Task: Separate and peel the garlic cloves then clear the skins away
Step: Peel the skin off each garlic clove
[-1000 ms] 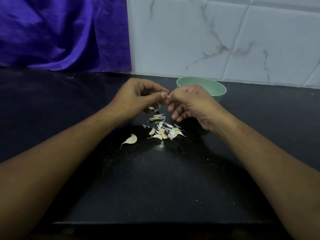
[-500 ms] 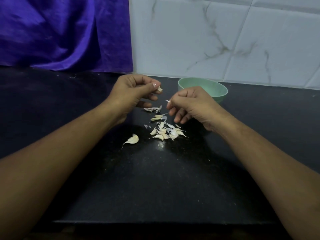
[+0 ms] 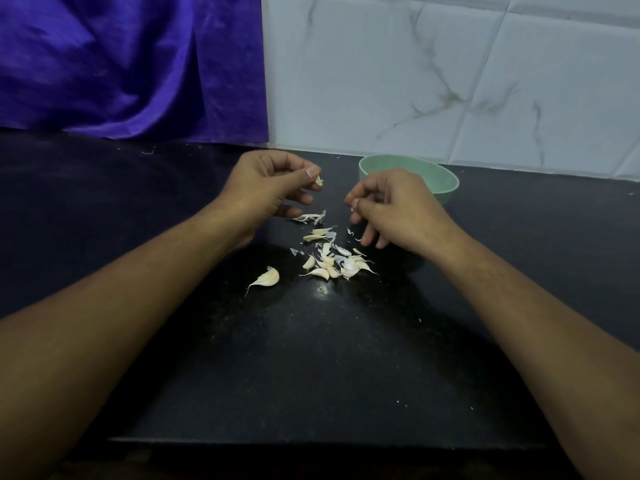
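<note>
1. Black stone counter [image 3: 311,358] bears a loose heap of pale garlic cloves and papery skins [image 3: 332,263] between the two forearms; one larger unpeeled clove [image 3: 268,277] lies apart, to the heap's left.
2. Left hand [image 3: 266,188] held above the counter; thumb and forefinger pinch a small pale clove [image 3: 319,182]; other fingers curled.
3. Right hand [image 3: 394,207] near it, not touching; thumb and forefinger pinch a tiny white skin scrap [image 3: 352,209].
4. Round pale-green bowl [image 3: 446,183] behind the right hand; purple cloth [image 3: 131,64] and white marbled tiles [image 3: 450,81] at the back.
</note>
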Action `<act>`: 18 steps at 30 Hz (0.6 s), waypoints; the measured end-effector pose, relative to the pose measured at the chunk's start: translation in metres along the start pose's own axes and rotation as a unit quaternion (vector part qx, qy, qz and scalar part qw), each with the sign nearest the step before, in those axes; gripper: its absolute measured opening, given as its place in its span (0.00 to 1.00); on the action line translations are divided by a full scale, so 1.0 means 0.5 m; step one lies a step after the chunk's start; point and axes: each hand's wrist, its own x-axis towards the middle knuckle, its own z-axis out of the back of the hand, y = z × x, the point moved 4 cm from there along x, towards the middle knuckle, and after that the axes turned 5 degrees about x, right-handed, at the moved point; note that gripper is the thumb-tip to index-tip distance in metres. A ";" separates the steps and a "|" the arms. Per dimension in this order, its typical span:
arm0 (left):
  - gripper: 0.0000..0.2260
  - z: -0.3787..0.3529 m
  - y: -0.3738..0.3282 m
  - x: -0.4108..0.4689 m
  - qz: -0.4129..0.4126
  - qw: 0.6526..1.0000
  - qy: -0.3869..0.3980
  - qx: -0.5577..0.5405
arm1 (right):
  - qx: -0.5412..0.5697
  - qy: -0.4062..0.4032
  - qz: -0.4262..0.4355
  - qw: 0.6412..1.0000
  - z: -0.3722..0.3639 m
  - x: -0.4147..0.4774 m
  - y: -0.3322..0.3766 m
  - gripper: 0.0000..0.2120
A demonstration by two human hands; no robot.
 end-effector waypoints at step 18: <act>0.08 -0.015 -0.006 -0.006 -0.043 0.995 0.075 0.054 | 0.325 0.033 -0.033 0.944 -0.033 -0.016 0.017 0.05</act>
